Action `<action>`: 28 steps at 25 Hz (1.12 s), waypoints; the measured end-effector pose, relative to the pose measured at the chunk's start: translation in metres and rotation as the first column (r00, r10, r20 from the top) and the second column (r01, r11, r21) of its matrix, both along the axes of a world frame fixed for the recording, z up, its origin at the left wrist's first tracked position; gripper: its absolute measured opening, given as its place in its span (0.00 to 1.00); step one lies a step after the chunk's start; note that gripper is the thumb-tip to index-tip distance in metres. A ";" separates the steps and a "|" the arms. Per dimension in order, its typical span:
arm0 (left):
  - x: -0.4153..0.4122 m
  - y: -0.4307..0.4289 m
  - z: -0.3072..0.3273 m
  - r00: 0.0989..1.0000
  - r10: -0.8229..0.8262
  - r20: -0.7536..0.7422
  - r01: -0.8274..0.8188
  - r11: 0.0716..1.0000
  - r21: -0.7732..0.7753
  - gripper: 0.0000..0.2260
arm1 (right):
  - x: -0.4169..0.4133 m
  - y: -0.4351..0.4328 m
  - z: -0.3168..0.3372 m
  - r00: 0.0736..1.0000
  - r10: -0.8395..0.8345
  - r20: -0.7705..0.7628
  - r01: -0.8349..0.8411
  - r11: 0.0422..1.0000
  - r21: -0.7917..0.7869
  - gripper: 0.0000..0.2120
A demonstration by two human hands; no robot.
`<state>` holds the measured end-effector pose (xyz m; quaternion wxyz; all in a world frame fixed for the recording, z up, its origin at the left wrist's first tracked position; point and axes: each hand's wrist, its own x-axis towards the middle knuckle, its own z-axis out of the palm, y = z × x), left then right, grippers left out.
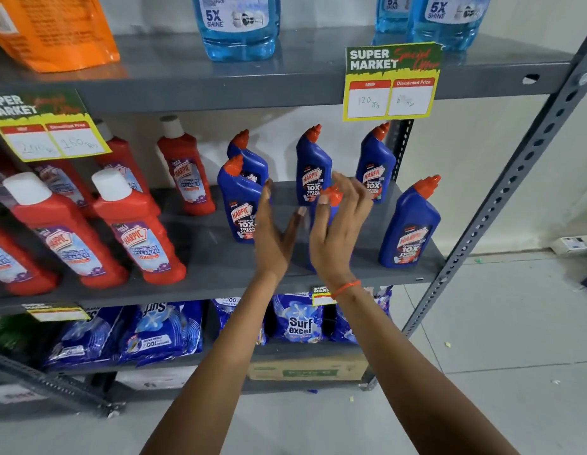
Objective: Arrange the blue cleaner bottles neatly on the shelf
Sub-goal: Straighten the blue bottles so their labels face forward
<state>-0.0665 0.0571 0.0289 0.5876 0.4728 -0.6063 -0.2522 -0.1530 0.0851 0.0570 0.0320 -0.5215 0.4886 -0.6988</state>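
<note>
Right now your left hand (pixel 276 231) and right hand (pixel 338 231), both spread wide and holding nothing, flank a Harpic bottle (pixel 330 205) at frame centre on the middle shelf (pixel 220 264), likely to square it up.

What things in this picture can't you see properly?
1. Head view: the blue bottle between the hands; the right hand covers all but its red cap and a blue strip.
2. Head view: the discounted price on the right price tag is too smudged to read.
3. Head view: the light blue bottles on the top shelf are cut off by the picture's top edge.
4. Head view: the left hand hides part of a front bottle's label.
</note>
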 end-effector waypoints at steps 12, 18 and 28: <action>0.104 -0.051 -0.042 0.988 0.136 0.074 -0.154 0.925 0.347 0.28 | 0.073 -0.078 -0.076 0.935 0.351 -0.042 -0.245 0.729 0.639 0.24; 0.120 -0.084 -0.053 0.995 -0.101 0.012 0.081 0.858 0.508 0.19 | 0.069 -0.110 -0.091 0.858 0.497 0.128 -0.433 0.568 0.700 0.23; 0.136 -0.039 -0.091 0.994 -0.106 0.025 0.085 0.900 0.427 0.17 | 0.063 -0.049 -0.112 0.892 0.447 -0.069 -0.297 0.692 0.658 0.17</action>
